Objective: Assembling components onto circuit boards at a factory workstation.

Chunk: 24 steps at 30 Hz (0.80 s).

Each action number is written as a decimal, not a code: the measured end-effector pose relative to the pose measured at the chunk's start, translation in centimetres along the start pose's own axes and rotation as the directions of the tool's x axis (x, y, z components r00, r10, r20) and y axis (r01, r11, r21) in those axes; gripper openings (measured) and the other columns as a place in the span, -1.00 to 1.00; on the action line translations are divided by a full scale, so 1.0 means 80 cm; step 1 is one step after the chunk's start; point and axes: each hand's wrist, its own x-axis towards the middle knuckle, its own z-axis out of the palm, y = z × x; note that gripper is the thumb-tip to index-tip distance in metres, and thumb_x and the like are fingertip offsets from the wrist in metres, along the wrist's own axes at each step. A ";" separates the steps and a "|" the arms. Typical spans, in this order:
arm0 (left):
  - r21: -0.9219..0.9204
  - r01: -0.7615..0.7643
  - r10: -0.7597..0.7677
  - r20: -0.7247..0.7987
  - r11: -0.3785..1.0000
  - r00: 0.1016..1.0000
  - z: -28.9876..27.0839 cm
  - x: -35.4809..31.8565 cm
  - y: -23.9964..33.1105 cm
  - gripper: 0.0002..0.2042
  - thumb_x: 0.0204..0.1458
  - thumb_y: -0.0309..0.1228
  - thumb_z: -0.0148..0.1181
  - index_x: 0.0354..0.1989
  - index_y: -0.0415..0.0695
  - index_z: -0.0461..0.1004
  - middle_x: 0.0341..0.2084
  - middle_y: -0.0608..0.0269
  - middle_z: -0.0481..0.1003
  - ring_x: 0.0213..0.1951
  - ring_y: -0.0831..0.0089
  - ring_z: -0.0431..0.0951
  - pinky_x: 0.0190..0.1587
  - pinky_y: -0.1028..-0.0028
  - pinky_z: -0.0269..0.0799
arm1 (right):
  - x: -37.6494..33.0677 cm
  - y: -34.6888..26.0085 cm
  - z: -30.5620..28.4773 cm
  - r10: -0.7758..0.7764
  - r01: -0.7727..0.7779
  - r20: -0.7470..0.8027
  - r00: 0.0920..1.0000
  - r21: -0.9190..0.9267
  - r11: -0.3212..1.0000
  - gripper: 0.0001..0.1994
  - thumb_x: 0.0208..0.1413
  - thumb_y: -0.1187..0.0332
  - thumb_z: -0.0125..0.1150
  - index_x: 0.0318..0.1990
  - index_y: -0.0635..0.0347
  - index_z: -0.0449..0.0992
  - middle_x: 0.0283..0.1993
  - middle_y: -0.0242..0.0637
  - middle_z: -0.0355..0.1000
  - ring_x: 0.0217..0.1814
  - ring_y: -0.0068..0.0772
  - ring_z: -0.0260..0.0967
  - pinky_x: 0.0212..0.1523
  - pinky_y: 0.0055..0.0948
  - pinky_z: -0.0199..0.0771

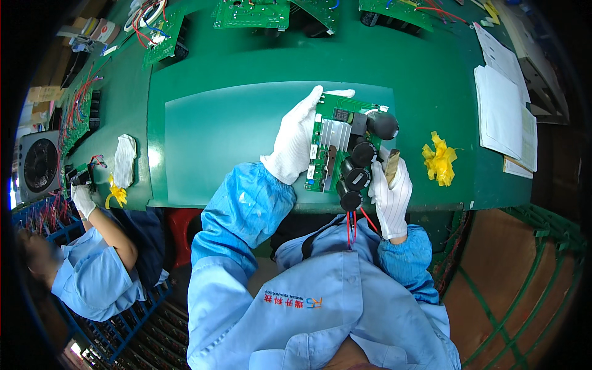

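Note:
A green circuit board (324, 166) is held up, tilted, over the near part of the table. It carries a finned silver heat sink (335, 134) and several black cylindrical capacitors (356, 177) along its right side. Red and blue wires (352, 228) hang from its lower end. My left hand (296, 139), in a white glove, grips the board's left edge, its fingers partly behind it. My right hand (392, 197), also gloved, closes at the right edge beside the capacitors. A brownish-yellow strip (392, 165) shows at its fingers; whether it is held or wrapped on is unclear.
Crumpled yellow material (439, 159) lies right of my hands, near white papers (502, 117). More circuit boards (251, 13) line the far edge. On the left are a white glove (125, 161), a fan (42, 164) and a seated co-worker (102, 271) handling a part.

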 end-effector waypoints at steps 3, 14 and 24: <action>-0.031 -0.004 0.004 0.011 1.000 1.000 -0.007 0.004 -0.004 -0.42 0.44 -0.03 -0.22 0.37 -0.29 0.28 0.14 -0.09 0.51 0.06 0.20 0.60 0.13 0.20 0.54 | 0.003 -0.006 0.002 0.057 -0.055 -0.029 0.998 0.079 0.995 -0.84 0.26 0.44 0.21 -0.09 0.34 0.47 -0.33 -0.16 0.37 -0.58 -0.31 0.31 -0.48 -0.26 0.35; -0.021 -0.014 0.014 -0.014 1.000 1.000 -0.003 0.002 -0.004 -0.41 0.43 -0.01 -0.20 0.35 -0.30 0.31 0.12 -0.07 0.52 0.04 0.24 0.60 0.14 0.25 0.51 | 0.008 -0.027 0.000 0.110 -0.102 -0.045 0.993 0.165 0.981 -0.85 0.28 0.41 0.22 -0.12 0.28 0.46 -0.51 -0.32 0.30 -0.70 -0.50 0.25 -0.62 -0.39 0.27; -0.086 -0.017 0.004 -0.145 0.996 0.989 0.017 0.002 -0.002 -0.45 0.39 0.00 -0.09 0.25 -0.24 0.44 -0.11 0.15 0.63 -0.28 0.47 0.65 -0.23 0.46 0.56 | 0.004 -0.012 0.002 0.144 -0.140 -0.015 0.989 0.148 0.979 -0.83 0.26 0.44 0.22 -0.08 0.31 0.48 -0.40 -0.26 0.33 -0.67 -0.43 0.25 -0.57 -0.33 0.30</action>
